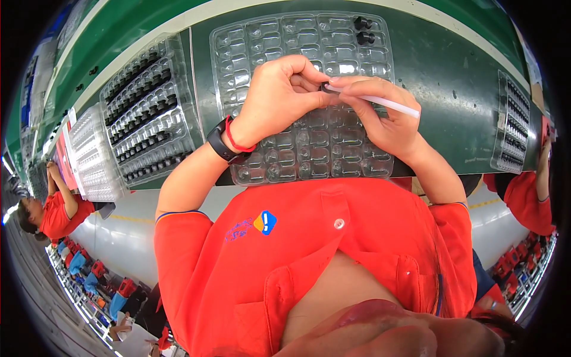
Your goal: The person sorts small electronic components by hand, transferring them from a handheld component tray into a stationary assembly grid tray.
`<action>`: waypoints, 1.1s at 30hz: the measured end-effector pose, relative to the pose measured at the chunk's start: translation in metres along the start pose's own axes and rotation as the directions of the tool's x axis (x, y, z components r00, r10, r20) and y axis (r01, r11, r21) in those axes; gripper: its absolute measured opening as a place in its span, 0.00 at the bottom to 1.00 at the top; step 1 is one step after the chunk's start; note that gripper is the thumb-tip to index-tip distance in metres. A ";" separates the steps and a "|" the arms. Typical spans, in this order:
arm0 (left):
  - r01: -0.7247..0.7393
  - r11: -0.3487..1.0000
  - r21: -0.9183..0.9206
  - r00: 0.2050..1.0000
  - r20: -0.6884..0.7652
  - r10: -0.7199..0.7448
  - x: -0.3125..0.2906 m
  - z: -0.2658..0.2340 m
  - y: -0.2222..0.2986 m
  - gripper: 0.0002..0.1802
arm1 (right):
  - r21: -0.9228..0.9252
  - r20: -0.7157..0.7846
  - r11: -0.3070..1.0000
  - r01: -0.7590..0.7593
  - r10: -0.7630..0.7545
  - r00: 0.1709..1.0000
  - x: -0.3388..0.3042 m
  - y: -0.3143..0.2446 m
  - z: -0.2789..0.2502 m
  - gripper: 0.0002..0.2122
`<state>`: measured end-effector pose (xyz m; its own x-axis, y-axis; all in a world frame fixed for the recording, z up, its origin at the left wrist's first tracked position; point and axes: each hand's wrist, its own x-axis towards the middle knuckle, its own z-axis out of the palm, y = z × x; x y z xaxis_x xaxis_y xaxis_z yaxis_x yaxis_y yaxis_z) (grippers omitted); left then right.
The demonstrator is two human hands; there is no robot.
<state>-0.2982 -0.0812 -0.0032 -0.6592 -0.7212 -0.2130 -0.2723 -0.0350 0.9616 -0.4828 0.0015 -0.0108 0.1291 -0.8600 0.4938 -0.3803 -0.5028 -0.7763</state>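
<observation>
My left hand pinches a small black round part between thumb and fingertips; most of it is hidden by the fingers. In my right hand is a thin white stick, its tip meeting the black part. Both hands are held over a clear plastic tray with rows of moulded pockets. Two black parts sit in the tray's far right corner pockets, while the other pockets in sight hold none. What kind of tool the white stick is, I cannot make out.
To the left, a clear tray carries rows of black parts, with stacked clear trays beyond it. Another filled tray lies at the right on the green table. People in red shirts sit at both sides.
</observation>
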 end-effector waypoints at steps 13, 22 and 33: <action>-0.043 0.997 -0.067 0.999 -0.035 0.041 0.000 0.004 -0.008 0.11 | -0.063 -0.004 0.998 -0.005 0.004 1.000 0.001 -0.002 0.001 0.07; -0.041 0.995 -0.095 0.999 -0.024 0.039 0.002 0.002 -0.005 0.11 | -0.058 0.007 0.998 -0.006 0.007 1.000 0.006 -0.001 0.001 0.07; 0.077 0.981 -0.179 0.996 0.049 -0.069 0.008 -0.007 0.003 0.12 | 0.112 -0.076 0.984 0.137 -0.129 0.989 -0.002 0.001 -0.018 0.09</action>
<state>-0.3000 -0.0919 -0.0006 -0.6726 -0.6821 -0.2870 -0.1920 -0.2137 0.9578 -0.4999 0.0048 -0.0053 0.1073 -0.7787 0.6182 -0.2542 -0.6226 -0.7401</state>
